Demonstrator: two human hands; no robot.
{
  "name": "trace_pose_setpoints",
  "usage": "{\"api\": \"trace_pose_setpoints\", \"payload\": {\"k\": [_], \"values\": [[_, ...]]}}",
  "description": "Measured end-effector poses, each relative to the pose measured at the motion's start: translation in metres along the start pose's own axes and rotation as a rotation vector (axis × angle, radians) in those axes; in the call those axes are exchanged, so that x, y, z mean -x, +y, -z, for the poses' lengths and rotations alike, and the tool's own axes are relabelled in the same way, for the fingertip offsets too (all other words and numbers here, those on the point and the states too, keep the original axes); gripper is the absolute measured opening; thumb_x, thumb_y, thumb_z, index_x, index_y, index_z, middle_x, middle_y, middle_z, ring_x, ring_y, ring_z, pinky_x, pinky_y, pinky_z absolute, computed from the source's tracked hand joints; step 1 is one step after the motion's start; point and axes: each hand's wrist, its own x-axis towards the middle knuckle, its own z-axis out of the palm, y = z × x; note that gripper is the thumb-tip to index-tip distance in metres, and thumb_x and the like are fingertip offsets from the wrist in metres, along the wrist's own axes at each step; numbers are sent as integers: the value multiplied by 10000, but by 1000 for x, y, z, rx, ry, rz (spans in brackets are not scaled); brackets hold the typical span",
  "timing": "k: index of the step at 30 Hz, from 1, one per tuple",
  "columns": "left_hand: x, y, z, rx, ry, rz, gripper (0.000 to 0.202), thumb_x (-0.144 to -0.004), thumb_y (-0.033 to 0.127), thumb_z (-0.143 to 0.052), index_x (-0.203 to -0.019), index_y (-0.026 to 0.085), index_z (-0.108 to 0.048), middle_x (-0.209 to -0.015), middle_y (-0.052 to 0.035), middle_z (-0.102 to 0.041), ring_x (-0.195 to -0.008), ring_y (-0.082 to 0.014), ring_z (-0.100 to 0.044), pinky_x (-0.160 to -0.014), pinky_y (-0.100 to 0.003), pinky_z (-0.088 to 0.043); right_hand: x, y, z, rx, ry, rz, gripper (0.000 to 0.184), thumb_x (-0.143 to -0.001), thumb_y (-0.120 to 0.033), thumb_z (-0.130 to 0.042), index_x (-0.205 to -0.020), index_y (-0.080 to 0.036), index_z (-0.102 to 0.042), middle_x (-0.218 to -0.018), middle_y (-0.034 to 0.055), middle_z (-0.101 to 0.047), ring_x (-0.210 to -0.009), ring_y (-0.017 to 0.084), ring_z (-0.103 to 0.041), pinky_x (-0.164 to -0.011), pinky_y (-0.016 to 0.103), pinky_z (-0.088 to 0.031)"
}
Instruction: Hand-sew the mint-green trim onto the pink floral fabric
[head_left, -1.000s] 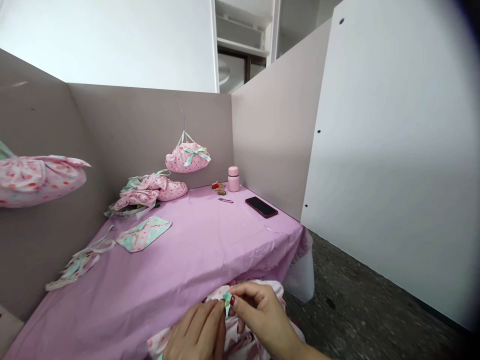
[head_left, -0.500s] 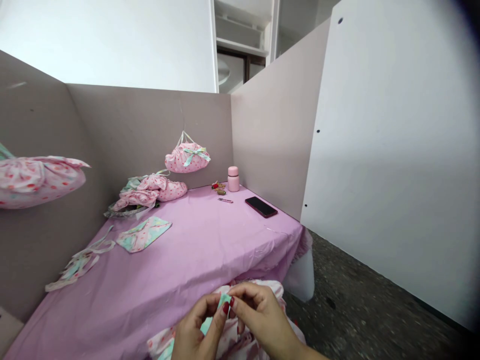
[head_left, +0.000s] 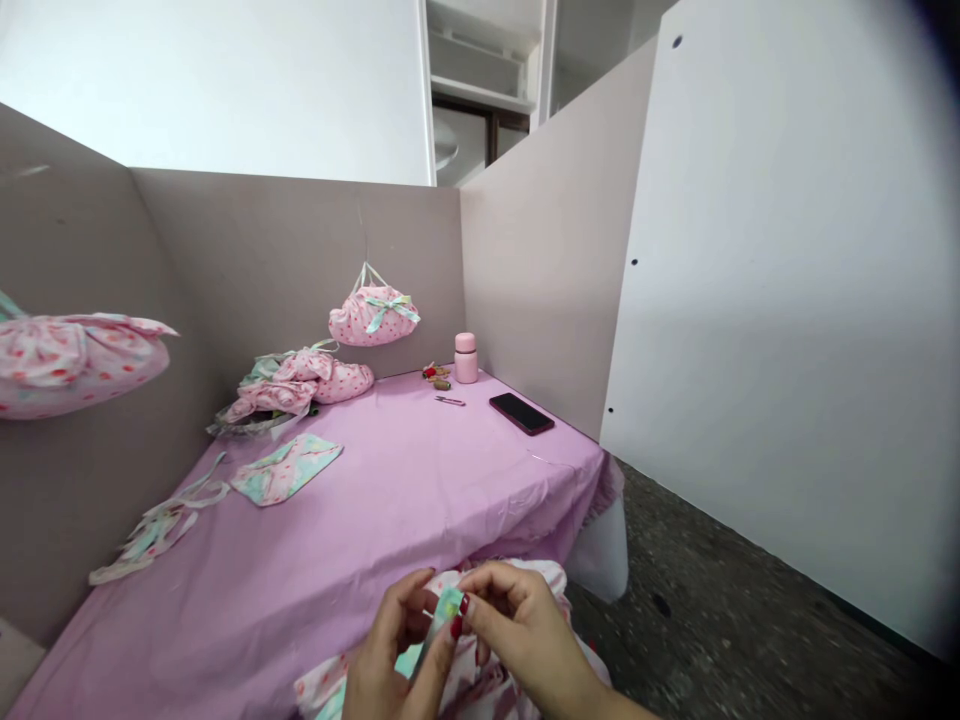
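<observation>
Pinched between both hands of the seated-level worker is a mint-green cloth strip (head_left: 448,603), at the near side of the table (head_left: 397,450), which wears a mauve cover. Right hand (head_left: 525,620): thumb and forefinger are closed together on the strip's upper end. Left hand (head_left: 390,650): the thumb lies along the strip opposite the bent fingers, with no more than the cloth's narrow width between; how firmly it presses cannot be told. Beneath both hands, also at the table's near side, spotted fabric (head_left: 487,695) lies bunched, partly hidden by the wrists. Along the table's left side are pale straps (head_left: 165,515) and, further in, a folded cloth piece (head_left: 287,468). At its far left rests a heap of pink pouches (head_left: 307,385); above its far edge hangs a bowed pouch (head_left: 374,316). At the table's far right stand a pink bottle (head_left: 466,358) and, just beside it, thread spools (head_left: 439,380), with small snips (head_left: 450,401) nearer. Toward the table's right edge, a phone (head_left: 522,413) lies flat, its screen dark.
</observation>
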Motion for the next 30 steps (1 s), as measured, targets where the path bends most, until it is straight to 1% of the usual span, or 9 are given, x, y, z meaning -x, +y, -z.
{"api": "trace_pose_setpoints", "payload": {"k": [2,5,7,9,13,19,22,26,30], "values": [[1,-5,1,-143,6,-192,251,-799,280,-598,-1044,227,-589,-863,-26,-687,-733,-179,-651,-670,-254,-523,-1,1,0,-5,5,-6,236,-719,-332,-661,-757,-99,-657,-617,12,-568,-502,80,-465,-468,183,-380],[-3,-10,6,-330,-65,-456,233,-810,185,-583,-1041,200,-611,-936,-65,-711,-836,-195,-669,-730,-253,-528,-2,2,0,-19,4,-4,216,-703,-307,-674,-740,-96,-650,-613,11,-568,-506,80,-464,-471,182,-383],[-7,-12,10,-423,-110,-562,298,-793,143,-605,-1089,172,-595,-954,-81,-722,-852,-195,-681,-750,-238,-535,-3,3,0,-16,7,8,203,-705,-300,-671,-730,-99,-652,-614,13,-573,-510,82,-463,-470,183,-384],[-9,-12,13,-457,-140,-591,314,-789,123,-606,-1100,159,-595,-958,-83,-731,-843,-190,-692,-750,-221,-541,-3,4,0,-11,12,27,203,-715,-304,-663,-733,-102,-660,-632,22,-585,-525,86,-468,-477,185,-390],[-8,-7,15,-366,-137,-471,268,-806,123,-571,-1059,178,-639,-956,-67,-739,-842,-182,-695,-752,-211,-541,-2,4,0,-28,-5,45,212,-720,-316,-666,-742,-106,-671,-640,23,-585,-519,82,-462,-480,188,-393],[-9,6,12,-76,-188,-28,221,-853,268,-521,-975,200,-692,-974,-73,-738,-876,-222,-685,-757,-277,-547,-2,2,-1,-35,-11,42,189,-710,-302,-678,-719,-114,-660,-600,-2,-556,-495,72,-450,-472,182,-379],[-8,6,10,4,-216,19,232,-853,310,-519,-976,194,-677,-963,-79,-737,-858,-222,-687,-740,-283,-553,-2,2,-1,-42,-7,42,192,-715,-306,-673,-734,-115,-663,-618,4,-572,-500,73,-461,-478,182,-385],[-6,-2,9,-229,-122,-243,261,-764,306,-645,-1004,203,-640,-945,-71,-723,-862,-218,-675,-741,-282,-553,-4,5,0,-83,-3,27,225,-698,-330,-695,-743,-110,-674,-643,18,-595,-519,80,-482,-488,180,-399],[-8,-10,14,-521,-181,-577,311,-792,257,-628,-1086,164,-588,-971,-104,-714,-884,-213,-669,-749,-268,-552,-5,9,1,-190,-28,-58,240,-659,-337,-736,-716,-113,-675,-587,-9,-560,-502,65,-454,-476,160,-371]]}}
